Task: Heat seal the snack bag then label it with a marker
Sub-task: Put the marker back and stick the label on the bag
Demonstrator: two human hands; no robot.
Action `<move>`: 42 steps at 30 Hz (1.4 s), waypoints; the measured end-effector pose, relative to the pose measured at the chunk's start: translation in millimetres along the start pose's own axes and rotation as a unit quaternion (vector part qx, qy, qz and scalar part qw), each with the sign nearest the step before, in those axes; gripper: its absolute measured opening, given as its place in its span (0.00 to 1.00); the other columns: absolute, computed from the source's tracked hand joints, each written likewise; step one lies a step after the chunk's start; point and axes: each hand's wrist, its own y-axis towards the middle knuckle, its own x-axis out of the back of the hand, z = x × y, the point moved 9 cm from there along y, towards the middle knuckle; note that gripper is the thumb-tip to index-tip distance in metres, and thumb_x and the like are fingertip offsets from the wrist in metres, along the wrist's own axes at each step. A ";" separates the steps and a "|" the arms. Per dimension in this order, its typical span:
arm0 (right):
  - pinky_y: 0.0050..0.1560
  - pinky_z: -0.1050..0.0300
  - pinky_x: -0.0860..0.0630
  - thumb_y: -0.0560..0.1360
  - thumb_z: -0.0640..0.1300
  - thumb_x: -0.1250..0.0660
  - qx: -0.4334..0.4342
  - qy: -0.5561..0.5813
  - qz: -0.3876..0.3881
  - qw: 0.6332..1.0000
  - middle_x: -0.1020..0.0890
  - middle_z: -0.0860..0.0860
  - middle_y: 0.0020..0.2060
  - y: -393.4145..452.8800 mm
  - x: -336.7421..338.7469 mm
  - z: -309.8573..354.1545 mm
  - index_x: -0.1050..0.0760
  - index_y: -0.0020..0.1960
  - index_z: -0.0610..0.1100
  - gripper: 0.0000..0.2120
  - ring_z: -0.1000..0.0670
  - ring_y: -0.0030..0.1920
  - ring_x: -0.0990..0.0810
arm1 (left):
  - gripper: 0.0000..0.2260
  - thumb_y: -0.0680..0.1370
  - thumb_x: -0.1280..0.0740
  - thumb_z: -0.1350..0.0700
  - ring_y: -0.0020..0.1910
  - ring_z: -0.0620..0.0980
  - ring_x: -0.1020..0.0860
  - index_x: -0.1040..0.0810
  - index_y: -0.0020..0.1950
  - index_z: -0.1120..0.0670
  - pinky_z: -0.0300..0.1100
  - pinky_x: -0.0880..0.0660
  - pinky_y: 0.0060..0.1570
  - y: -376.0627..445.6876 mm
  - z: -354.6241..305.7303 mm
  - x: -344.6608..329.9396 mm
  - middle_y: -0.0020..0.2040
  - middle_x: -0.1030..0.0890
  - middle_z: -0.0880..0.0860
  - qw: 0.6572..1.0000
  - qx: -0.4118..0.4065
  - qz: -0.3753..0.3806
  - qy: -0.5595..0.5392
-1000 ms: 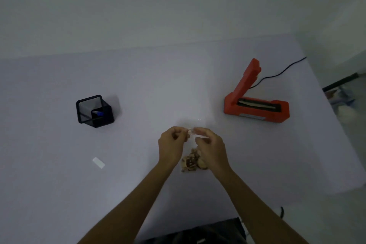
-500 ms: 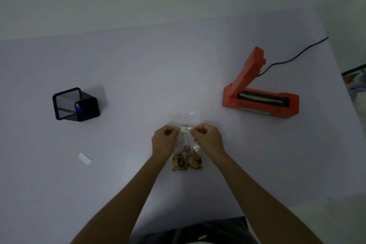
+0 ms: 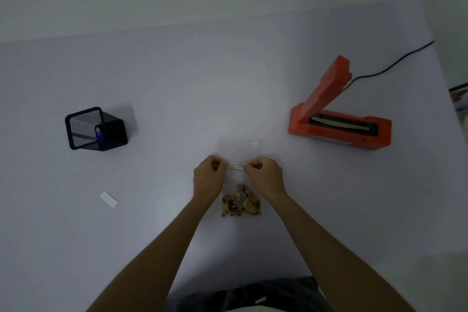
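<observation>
A clear snack bag (image 3: pixel 239 204) with brown snacks in its lower end lies flat on the white table (image 3: pixel 202 83), its open mouth pointing away from me. My left hand (image 3: pixel 208 178) pinches the bag's left edge and my right hand (image 3: pixel 264 177) pinches its right edge, both at a small printed white strip across the bag. An orange heat sealer (image 3: pixel 339 119) stands to the right with its lid raised. A blue-capped marker (image 3: pixel 100 134) rests in a black mesh pen holder (image 3: pixel 95 128) at the left.
A small white label (image 3: pixel 109 199) lies on the table left of my left arm. The sealer's black cord (image 3: pixel 395 64) runs off the far right edge. The table's right edge is close to the sealer.
The bag has been laid down flat and spread out, and my hands have moved apart to its two edges. My view has also shifted a little.
</observation>
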 end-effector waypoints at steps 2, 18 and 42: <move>0.31 0.70 0.32 0.72 0.44 0.30 -0.002 -0.002 -0.006 1.000 0.20 0.52 0.33 -0.2 0.1 0.3 0.19 0.41 0.42 0.05 0.57 0.33 0.24 | 0.05 0.78 0.36 0.55 0.36 0.38 0.26 0.21 0.46 0.54 0.27 0.34 0.33 0.9 -0.9 -0.3 0.39 0.21 0.46 1.000 -0.012 0.001 0.013; 0.32 0.63 0.30 0.70 0.43 0.30 -0.008 -0.003 -0.039 0.999 0.20 0.51 0.31 -3.3 -2.1 -3.2 0.21 0.39 0.40 0.06 0.54 0.32 0.24 | 0.11 0.71 0.26 0.47 0.38 0.44 0.23 0.22 0.45 0.52 0.36 0.27 0.39 7.4 4.8 -6.2 0.38 0.21 0.46 0.999 0.004 0.014 0.029; 0.36 0.64 0.28 0.70 0.43 0.26 0.035 -0.022 -0.063 0.997 0.23 0.53 0.32 1.8 11.8 -9.3 0.24 0.42 0.42 0.08 0.55 0.33 0.25 | 0.09 0.72 0.27 0.52 0.38 0.44 0.24 0.24 0.47 0.53 0.32 0.33 0.34 2.2 4.4 -6.8 0.38 0.23 0.46 0.999 0.033 0.009 0.027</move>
